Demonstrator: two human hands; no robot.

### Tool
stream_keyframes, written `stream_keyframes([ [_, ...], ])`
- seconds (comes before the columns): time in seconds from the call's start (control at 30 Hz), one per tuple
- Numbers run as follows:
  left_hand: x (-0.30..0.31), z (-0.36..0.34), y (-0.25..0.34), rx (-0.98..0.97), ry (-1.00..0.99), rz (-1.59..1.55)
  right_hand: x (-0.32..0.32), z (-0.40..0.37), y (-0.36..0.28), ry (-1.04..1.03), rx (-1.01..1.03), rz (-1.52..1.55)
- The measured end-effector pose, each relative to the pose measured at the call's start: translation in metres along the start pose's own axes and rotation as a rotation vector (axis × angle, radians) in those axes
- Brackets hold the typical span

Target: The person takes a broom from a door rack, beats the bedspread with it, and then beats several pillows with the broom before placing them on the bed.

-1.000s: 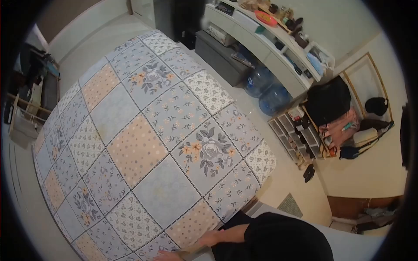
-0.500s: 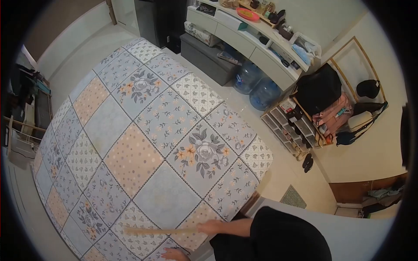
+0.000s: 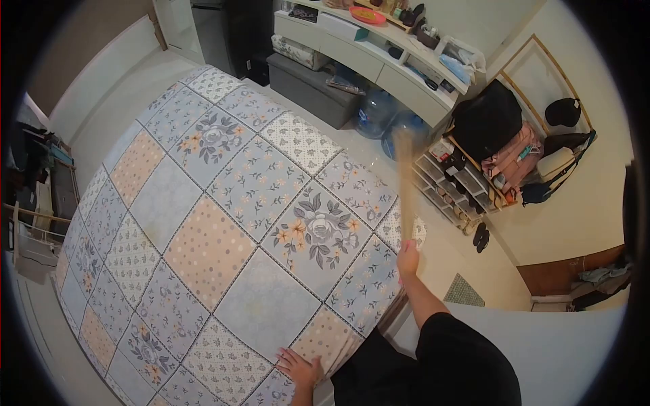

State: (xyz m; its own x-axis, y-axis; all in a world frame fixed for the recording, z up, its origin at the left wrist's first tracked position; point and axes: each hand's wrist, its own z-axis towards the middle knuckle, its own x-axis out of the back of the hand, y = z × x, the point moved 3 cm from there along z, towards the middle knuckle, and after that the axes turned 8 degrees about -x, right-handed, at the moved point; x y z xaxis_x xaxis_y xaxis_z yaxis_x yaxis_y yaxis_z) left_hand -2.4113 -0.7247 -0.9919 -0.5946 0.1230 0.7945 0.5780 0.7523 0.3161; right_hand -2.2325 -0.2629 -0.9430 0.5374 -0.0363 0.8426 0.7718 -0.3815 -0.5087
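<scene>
A patchwork-patterned sheet [image 3: 264,298] with flowers and dots covers the bed in front of me. My right hand [image 3: 408,259] is closed around the lower end of a long, pale tan stick [image 3: 405,189]. Held upright in the view, it crosses the bed's right corner, its upper part smeared by motion. I cannot make out whether its far end is a brush. My left hand [image 3: 298,367] lies on the sheet near the closest edge, fingers spread. Beside it the cloth shows folds at the bed's edge.
Beyond the bed are a grey storage box [image 3: 315,91], large blue water bottles [image 3: 376,115] and a white desk [image 3: 349,47] with small items on top. To the right stand a shoe rack [image 3: 450,186], a wooden frame with bags, and black slippers [image 3: 481,238] on the floor.
My right hand has swung the stick from low over the near sheet up and right to the bed's corner. My left hand has moved further onto the sheet.
</scene>
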Motion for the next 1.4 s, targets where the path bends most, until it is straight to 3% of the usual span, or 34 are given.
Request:
stream_keyframes([
  [0.07, -0.016, -0.017, 0.007, -0.061, -0.084, 0.042, -0.023, -0.046, 0.018, -0.156, 0.319, -0.270],
  [0.13, -0.023, -0.040, 0.015, -0.155, -0.140, 0.040, -0.036, -0.128, 0.027, -0.645, 0.436, -0.538],
  [0.17, -0.028, -0.049, 0.014, -0.109, -0.151, 0.055, -0.027, -0.151, 0.035, -0.696, 0.444, -0.535],
  [0.23, -0.029, -0.045, 0.006, -0.245, -0.067, 0.000, -0.010, -0.169, 0.058, -1.002, 0.769, -0.490],
  [0.3, -0.016, -0.039, -0.005, -0.248, -0.062, 0.007, -0.007, -0.110, 0.126, -0.666, 0.472, -0.688],
  [0.37, -0.002, -0.038, -0.002, -0.271, -0.070, -0.008, 0.037, -0.049, 0.156, -0.335, 0.009, -0.430],
  [0.4, 0.012, -0.033, -0.006, -0.166, -0.035, -0.033, 0.036, -0.008, 0.190, -0.103, 0.053, -0.515],
  [0.47, 0.032, -0.002, -0.010, -0.056, 0.044, -0.075, 0.060, 0.021, 0.155, 0.069, 0.006, -0.252],
  [0.57, 0.057, 0.035, -0.028, 0.144, 0.214, -0.168, 0.057, -0.008, 0.087, 0.097, 0.036, -0.150],
  [0.63, 0.077, 0.070, -0.032, 0.329, 0.181, -0.293, 0.003, -0.043, 0.069, -0.055, 0.392, -0.157],
  [0.67, 0.090, 0.086, -0.027, 0.346, 0.196, -0.301, -0.016, -0.087, 0.028, -0.213, 0.472, -0.130],
  [0.7, 0.096, 0.100, -0.022, 0.437, 0.084, -0.288, -0.032, -0.129, -0.003, -0.579, 0.228, -0.075],
  [0.73, 0.098, 0.107, -0.019, 0.527, -0.036, -0.272, -0.089, -0.149, 0.011, -0.551, 0.671, -0.063],
  [0.77, 0.101, 0.114, -0.015, 0.539, -0.038, -0.274, -0.114, -0.182, -0.013, -0.767, 0.649, -0.229],
  [0.83, 0.097, 0.123, -0.014, 0.621, -0.173, -0.238, -0.135, -0.245, -0.092, -1.047, 0.904, -0.479],
  [0.9, 0.087, 0.129, -0.019, 0.643, -0.197, -0.252, -0.179, -0.262, -0.134, -1.062, 1.216, -0.619],
  [0.93, 0.082, 0.133, -0.023, 0.644, -0.215, -0.260, -0.206, -0.248, -0.151, -0.935, 1.323, -0.509],
  [0.97, 0.080, 0.136, -0.027, 0.671, -0.218, -0.261, -0.251, -0.210, -0.161, -0.820, 1.284, -0.431],
  [1.0, 0.078, 0.138, -0.028, 0.673, -0.231, -0.259, -0.247, -0.176, -0.231, -0.805, 1.008, -0.806],
  [1.03, 0.076, 0.143, -0.026, 0.671, -0.240, -0.263, -0.224, -0.142, -0.272, -0.711, 0.437, -0.195],
  [1.07, 0.073, 0.144, -0.025, 0.692, -0.240, -0.269, -0.286, -0.056, -0.283, -0.495, 0.588, -0.225],
  [1.1, 0.072, 0.148, -0.026, 0.686, -0.284, -0.273, -0.279, -0.013, -0.308, -0.518, 0.555, -0.104],
  [1.13, 0.072, 0.152, -0.032, 0.681, -0.327, -0.281, -0.293, 0.030, -0.333, -0.269, 0.848, -0.388],
  [1.17, 0.074, 0.157, -0.040, 0.703, -0.318, -0.302, -0.316, 0.074, -0.351, -0.179, 0.998, -0.562],
  [1.2, 0.072, 0.162, -0.039, 0.713, -0.341, -0.312, -0.276, 0.038, -0.388, -0.185, 0.653, -0.283],
  [1.23, 0.068, 0.162, -0.036, 0.721, -0.378, -0.322, -0.278, 0.009, -0.401, -0.191, 0.682, -0.306],
  [1.3, 0.054, 0.162, -0.038, 0.720, -0.379, -0.363, -0.288, -0.037, -0.421, -0.399, 0.594, -0.041],
  [1.37, 0.055, 0.167, -0.047, 0.743, -0.334, -0.384, -0.332, -0.127, -0.417, -0.635, 0.893, 0.233],
  [1.4, 0.054, 0.166, -0.047, 0.743, -0.379, -0.363, -0.358, -0.182, -0.410, -0.524, 1.293, 0.150],
])
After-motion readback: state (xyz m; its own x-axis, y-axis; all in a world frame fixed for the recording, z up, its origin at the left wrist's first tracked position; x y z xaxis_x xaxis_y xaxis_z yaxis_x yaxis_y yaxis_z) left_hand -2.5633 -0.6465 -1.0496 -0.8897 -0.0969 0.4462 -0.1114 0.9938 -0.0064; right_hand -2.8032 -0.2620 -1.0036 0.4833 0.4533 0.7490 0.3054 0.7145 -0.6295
